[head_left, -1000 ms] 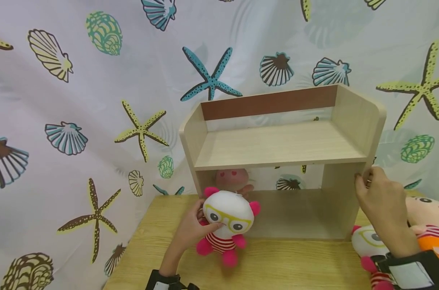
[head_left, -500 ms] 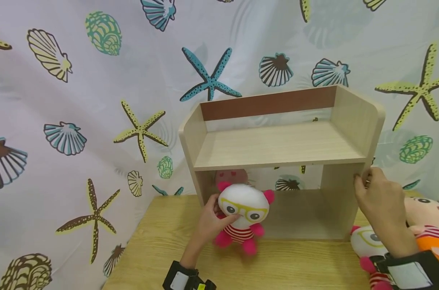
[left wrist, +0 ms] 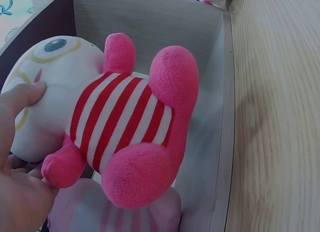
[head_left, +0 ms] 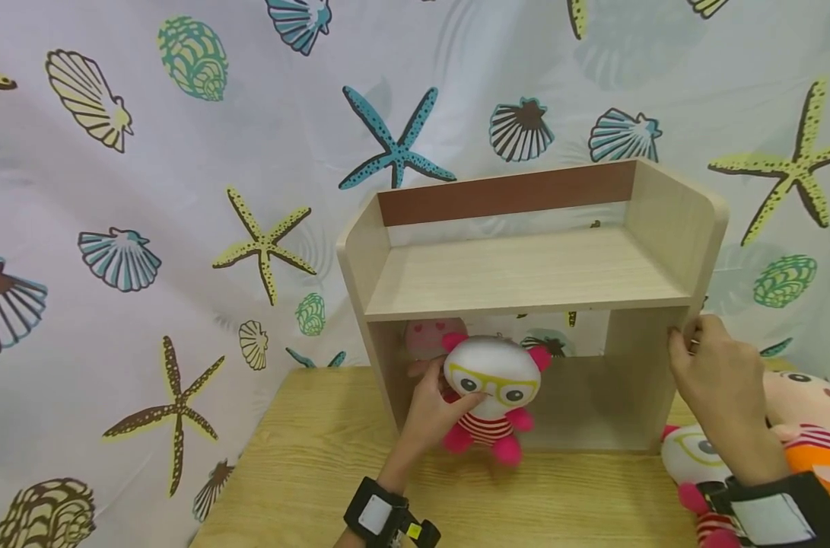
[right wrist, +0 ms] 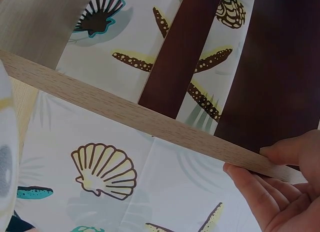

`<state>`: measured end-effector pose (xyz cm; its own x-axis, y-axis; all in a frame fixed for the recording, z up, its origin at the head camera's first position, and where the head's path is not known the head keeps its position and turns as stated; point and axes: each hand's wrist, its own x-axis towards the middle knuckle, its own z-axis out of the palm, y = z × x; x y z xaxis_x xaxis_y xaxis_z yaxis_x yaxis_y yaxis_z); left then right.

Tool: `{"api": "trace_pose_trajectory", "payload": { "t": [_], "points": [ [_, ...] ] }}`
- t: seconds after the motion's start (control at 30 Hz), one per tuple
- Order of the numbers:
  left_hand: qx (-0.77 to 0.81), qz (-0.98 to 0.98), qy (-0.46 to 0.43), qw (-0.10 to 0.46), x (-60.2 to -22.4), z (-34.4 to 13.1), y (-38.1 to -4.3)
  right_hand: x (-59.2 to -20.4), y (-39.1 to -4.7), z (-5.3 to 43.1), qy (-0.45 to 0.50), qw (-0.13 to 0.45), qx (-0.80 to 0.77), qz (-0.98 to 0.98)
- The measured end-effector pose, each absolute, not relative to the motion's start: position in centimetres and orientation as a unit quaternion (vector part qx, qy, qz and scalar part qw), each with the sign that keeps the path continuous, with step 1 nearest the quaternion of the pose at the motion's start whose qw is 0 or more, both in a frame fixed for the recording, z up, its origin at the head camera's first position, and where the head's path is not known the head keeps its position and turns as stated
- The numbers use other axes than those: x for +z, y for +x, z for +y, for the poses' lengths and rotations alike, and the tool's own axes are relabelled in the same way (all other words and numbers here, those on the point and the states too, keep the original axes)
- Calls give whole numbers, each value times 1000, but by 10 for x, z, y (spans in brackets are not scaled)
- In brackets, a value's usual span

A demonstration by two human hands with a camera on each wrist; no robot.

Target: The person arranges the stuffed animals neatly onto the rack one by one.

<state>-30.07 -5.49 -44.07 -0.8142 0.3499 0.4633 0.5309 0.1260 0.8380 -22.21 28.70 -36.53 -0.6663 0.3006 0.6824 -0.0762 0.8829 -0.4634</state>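
My left hand [head_left: 434, 403] grips a plush panda [head_left: 493, 365] by its head, thumb across the face. The panda has yellow glasses, pink ears and limbs, and a red-striped body [left wrist: 117, 114]. It is held upright at the front of the lower compartment of a light wooden shelf [head_left: 531, 274]. Behind it, at the compartment's left, a pink plush toy [head_left: 428, 335] is partly hidden; its pale striped body [left wrist: 125, 217] shows in the left wrist view. My right hand [head_left: 719, 388] pinches the front edge of the shelf's right side panel [right wrist: 150, 122] between thumb and fingers.
The shelf stands on a wooden table [head_left: 305, 457]. Right of it, partly behind my right forearm, are a second glasses-wearing panda [head_left: 688, 460] and a larger doll [head_left: 808, 403] in stripes and orange. A cloth with shells and starfish [head_left: 264, 243] hangs behind.
My left hand has carried the panda to the right and slightly up, from the shelf's left front corner to before the lower compartment. My right hand has stayed on the side panel.
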Motion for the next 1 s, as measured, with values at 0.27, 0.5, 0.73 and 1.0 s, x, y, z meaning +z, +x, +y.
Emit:
{"api": "trace_pose_trajectory", "payload": {
  "t": [0.27, 0.5, 0.73, 1.0],
  "points": [
    [-626, -714, -305, 72, -442, -38, -307, -365, -224, 287, -66, 406, 233, -881],
    [-640, -708, -292, 66, -446, -28, -311, -365, -225, 287, -64, 406, 233, -881],
    [-632, -713, -295, 71, -448, -16, -315, -365, -225, 287, -60, 406, 233, -881],
    [-628, -714, -301, 75, -454, 0, -322, -367, -225, 288, -60, 421, 231, -875]
  ]
}}
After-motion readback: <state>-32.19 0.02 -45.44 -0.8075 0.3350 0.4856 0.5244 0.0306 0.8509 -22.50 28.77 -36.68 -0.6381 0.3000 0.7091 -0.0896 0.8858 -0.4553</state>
